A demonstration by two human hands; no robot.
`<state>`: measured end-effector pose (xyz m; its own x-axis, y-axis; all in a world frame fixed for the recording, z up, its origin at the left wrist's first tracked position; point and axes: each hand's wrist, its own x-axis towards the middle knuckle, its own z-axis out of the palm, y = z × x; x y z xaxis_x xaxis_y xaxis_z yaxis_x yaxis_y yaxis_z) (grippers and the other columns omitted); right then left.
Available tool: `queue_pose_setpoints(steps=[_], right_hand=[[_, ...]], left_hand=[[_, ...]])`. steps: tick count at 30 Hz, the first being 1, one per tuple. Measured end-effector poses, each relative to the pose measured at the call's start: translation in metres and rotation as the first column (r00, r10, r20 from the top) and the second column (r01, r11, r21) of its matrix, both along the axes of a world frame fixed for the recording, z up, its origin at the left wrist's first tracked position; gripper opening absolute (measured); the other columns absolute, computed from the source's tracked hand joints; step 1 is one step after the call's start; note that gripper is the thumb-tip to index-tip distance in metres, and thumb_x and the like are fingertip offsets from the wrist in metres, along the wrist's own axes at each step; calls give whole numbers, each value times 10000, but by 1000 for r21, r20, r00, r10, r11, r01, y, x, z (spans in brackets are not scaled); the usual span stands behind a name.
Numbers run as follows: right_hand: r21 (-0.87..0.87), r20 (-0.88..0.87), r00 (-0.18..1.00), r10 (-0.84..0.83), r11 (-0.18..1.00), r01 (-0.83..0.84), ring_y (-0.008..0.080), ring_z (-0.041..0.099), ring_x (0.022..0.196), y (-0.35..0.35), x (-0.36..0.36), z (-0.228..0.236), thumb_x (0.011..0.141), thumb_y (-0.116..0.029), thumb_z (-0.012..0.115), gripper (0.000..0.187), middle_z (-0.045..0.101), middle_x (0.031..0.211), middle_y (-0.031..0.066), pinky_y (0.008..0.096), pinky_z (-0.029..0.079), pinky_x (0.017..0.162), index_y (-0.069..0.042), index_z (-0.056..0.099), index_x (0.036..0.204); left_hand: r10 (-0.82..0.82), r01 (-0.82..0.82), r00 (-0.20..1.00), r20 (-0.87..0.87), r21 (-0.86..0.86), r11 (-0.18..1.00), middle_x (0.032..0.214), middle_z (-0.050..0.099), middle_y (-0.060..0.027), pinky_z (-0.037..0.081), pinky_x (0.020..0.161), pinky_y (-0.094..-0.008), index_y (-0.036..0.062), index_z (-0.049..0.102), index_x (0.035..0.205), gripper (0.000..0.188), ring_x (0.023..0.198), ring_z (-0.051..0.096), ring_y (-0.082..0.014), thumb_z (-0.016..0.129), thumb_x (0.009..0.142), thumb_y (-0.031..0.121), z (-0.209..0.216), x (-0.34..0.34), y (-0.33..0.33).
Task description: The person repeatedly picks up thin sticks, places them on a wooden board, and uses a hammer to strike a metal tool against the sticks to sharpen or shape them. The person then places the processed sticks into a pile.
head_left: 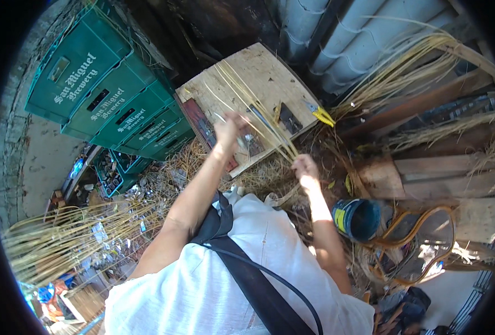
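Note:
My right hand (305, 167) is closed around the near ends of several long, thin rattan strips (242, 86). They run away from it across a worn plywood board (258, 61). My left hand (231, 129) is over the board's left part, fingers closed and smeared by motion. A thin pale sliver shows beside it, and I cannot make out what it holds. Yellow-handled pliers (321, 114) lie at the board's right edge. A dark block-like tool (288, 118) rests left of the pliers. Along the board's left edge is a reddish, worn bar (198, 123).
Stacked green crates (108, 95) stand at the left. Loose rattan bundles lie at the lower left (80, 229) and upper right (404, 72). A dark bucket (360, 219) and a curved rattan frame (420, 240) are at my right. Corrugated sheets (348, 39) rise behind.

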<state>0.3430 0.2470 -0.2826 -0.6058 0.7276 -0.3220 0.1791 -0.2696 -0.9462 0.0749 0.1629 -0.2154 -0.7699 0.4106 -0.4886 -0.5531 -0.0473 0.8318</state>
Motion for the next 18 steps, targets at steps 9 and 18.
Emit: queue_pose_setpoints(steps=[9,18], right_hand=[[773,601,743,-296,451,-446,349,602,968,37,-12,43,856,-170,523,293,641,1072,159,418,468,873,-74,610,1118],[478,806,591,-34,627,-615,312,541,1097,-37,-180,6,819,-313,623,296,654,1060,135,493,393,930,-74,681,984]], left_hand=[[-358,359,933,45,-24,933,968,630,-151,335,363,-177,3,469,1042,140,712,668,-182,429,908,10,14,-59,-29],[-372,387,884,283,0,922,862,662,-69,353,342,-165,55,516,978,109,629,673,-146,540,929,148,-21,-35,-90]])
